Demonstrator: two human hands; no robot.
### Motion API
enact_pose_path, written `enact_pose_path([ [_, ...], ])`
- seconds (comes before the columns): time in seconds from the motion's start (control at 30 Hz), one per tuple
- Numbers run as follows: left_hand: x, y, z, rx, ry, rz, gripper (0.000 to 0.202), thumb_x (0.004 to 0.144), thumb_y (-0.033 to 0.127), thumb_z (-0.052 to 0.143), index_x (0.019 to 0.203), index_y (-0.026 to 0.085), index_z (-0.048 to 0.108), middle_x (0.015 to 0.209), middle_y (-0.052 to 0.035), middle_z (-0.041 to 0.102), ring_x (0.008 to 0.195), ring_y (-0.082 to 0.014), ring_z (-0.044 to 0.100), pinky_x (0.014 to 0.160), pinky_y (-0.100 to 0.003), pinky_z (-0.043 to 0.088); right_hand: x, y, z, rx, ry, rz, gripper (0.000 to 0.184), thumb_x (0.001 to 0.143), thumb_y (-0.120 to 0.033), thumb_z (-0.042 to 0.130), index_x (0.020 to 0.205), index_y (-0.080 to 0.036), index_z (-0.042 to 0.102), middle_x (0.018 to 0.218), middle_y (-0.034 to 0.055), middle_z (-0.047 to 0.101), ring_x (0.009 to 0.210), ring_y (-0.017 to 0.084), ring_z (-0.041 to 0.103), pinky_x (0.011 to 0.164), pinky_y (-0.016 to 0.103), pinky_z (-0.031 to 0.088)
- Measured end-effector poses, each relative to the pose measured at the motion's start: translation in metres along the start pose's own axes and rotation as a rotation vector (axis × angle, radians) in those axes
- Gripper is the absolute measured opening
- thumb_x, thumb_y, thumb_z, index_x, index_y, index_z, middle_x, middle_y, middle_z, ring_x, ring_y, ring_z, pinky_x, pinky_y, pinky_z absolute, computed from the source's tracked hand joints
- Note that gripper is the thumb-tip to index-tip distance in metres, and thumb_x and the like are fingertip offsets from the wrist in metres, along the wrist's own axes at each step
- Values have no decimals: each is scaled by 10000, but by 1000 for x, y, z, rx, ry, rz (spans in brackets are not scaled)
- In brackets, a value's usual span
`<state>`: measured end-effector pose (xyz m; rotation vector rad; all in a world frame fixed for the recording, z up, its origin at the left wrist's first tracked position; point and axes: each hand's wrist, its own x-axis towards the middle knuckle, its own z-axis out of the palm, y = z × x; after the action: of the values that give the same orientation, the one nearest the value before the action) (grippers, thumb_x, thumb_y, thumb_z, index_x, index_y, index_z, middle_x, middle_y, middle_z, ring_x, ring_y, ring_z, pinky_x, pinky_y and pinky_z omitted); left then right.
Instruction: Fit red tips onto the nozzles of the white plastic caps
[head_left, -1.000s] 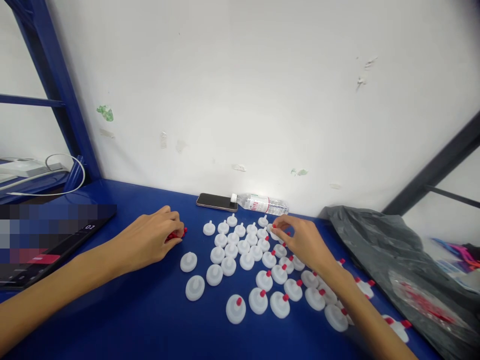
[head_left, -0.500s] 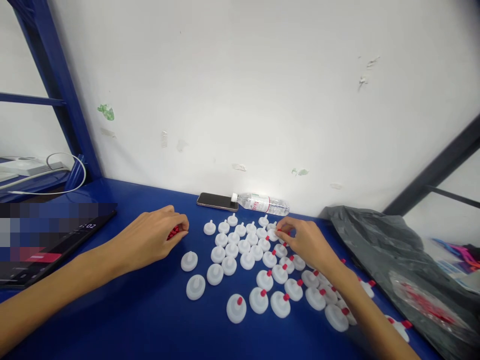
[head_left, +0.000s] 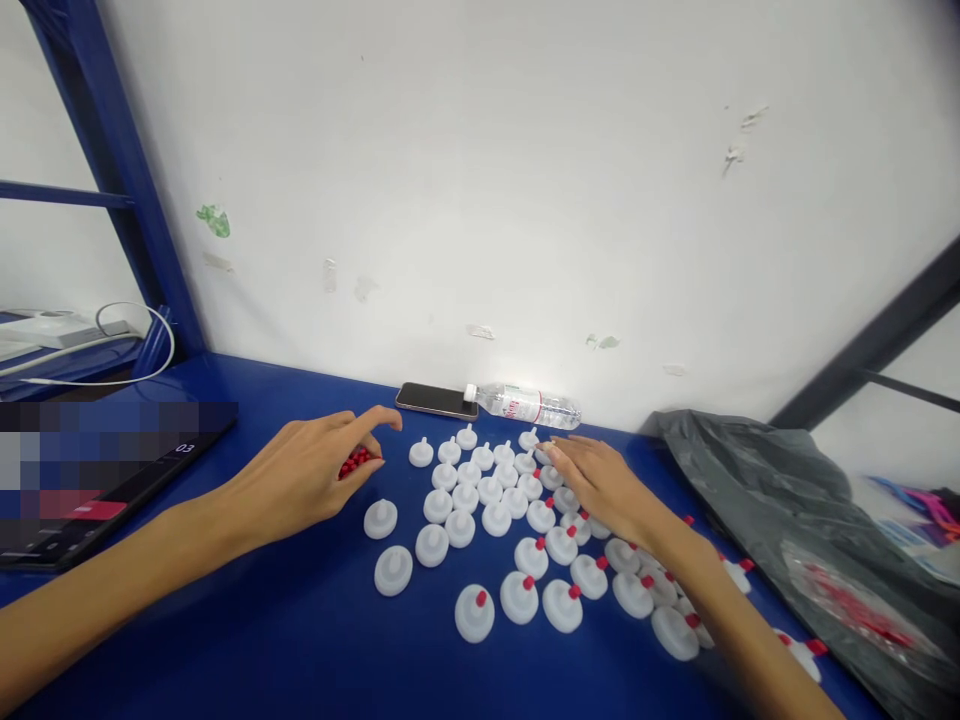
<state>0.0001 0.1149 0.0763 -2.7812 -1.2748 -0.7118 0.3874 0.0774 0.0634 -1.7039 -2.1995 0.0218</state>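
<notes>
My left hand point(head_left: 311, 482) cups red caps point(head_left: 352, 464) against the table point(head_left: 300, 630), forefinger lifted. My right hand point(head_left: 600, 485) lies nearly flat, holding nothing I can see, fingertips on the far nozzles point(head_left: 497, 517). The loose cup could spill caps, and my right forearm could knock over capped nozzles under it.

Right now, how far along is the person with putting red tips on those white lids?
Roughly halfway. The capped lids, nearest and to the right, already carry red tips. The left hand cups loose red tips; the right hand lies over the back rows. The bare lids at the left and back are left to do.
</notes>
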Motion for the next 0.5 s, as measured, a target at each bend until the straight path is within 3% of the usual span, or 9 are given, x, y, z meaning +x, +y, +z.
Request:
enact_pose_path([
  [0.17, -1, 5, -4, -24, 44, 28, 236, 979, 366, 562, 1196, 282, 520, 922, 10, 813, 882, -242, 706, 714, -314, 492, 0, -2, -2, 15, 17, -41, 553, 1111, -507, 277, 1022, -239, 753, 1092, 71, 790, 1208, 308, 686, 1057, 512, 507],
  [0.33, -3, 12, -5, -53, 136, 57, 160, 995, 378, 562, 1107, 264, 573, 974, 4, 811, 834, -211, 687, 750, -332, 511, 3, -12, -14, 26, 174, -53, 368, 1053, -509, 497, 1208, -225, 673, 1237, 113, 723, 1150, 310, 692, 994, 491, 540],
  [0.5, -8, 29, 0, -262, 364, 218, 173, 997, 247, 631, 1161, 263, 685, 978, 6, 780, 853, -150, 683, 782, -283, 533, -6, -41, -18, 80, 226, -198, 183, 1087, -349, 463, 1185, -264, 592, 1245, 77, 654, 1100, 230, 682, 935, 391, 564],
])
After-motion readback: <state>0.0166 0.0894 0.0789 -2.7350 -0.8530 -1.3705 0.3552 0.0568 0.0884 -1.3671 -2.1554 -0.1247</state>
